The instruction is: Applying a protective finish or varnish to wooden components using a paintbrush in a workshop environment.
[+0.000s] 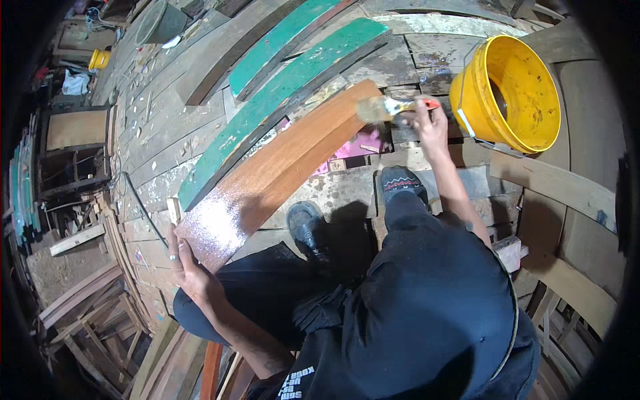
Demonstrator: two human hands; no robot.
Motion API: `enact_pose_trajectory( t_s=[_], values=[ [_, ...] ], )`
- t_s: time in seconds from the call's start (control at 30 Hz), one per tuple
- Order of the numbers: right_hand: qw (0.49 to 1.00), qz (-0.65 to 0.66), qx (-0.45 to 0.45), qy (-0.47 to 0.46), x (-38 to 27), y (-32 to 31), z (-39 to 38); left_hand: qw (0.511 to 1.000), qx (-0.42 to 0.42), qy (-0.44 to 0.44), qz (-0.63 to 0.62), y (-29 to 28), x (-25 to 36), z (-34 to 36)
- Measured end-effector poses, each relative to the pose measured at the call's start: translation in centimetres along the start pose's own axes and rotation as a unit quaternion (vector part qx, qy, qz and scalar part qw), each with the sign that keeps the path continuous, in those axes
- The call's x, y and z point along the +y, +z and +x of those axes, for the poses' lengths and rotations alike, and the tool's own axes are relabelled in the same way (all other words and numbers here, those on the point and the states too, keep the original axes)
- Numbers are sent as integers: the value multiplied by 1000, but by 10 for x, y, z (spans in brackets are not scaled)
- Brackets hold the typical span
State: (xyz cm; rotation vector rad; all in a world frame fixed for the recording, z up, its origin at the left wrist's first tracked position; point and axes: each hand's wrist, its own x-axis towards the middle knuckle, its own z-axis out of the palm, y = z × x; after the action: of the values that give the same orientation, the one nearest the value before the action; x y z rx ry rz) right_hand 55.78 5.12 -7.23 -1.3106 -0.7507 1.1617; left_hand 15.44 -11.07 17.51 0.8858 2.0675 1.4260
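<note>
A long reddish-brown wooden board (pixel 287 153) lies slantwise in front of me, its near-left part shining with a bright wet-looking glare. My left hand (pixel 192 272) is closed on the near-left end, thumb along the face and a ring on one finger. Over at the far-right end, my right hand (pixel 432 130) grips a paintbrush (pixel 400 105) with a red-tipped handle. Its bristles meet the board near that end, slightly blurred. To the right of the brush stands a yellow bucket (pixel 471 100), tilted in view, with dark liquid showing inside.
Two green-painted curved timbers (pixel 293 83) and a dark beam (pixel 233 50) lie just beyond the board. Several wood pieces are stacked at lower left. A grey bucket (pixel 162 23) stands far left. My shoes (pixel 307 227) rest on the plank floor, near a pink patch (pixel 360 143).
</note>
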Motion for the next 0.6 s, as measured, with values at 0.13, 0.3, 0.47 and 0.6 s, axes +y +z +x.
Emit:
enact_pose_trajectory(
  t_s=[0.13,0.3,0.47,0.6],
  values=[
    [985,-110,50,-123,1,3,21,1000,8,-24,-3,-4,-1,3],
    [924,-259,-16,-281,-15,38,-8,1000,-1,5,3,-3,5,0],
    [902,-260,-90,-332,-73,74,-47,994,38,-51,-85,2,2,8],
    [900,-210,-162,-347,-116,108,-62,994,11,-28,-102,3,4,14]
  ],
)
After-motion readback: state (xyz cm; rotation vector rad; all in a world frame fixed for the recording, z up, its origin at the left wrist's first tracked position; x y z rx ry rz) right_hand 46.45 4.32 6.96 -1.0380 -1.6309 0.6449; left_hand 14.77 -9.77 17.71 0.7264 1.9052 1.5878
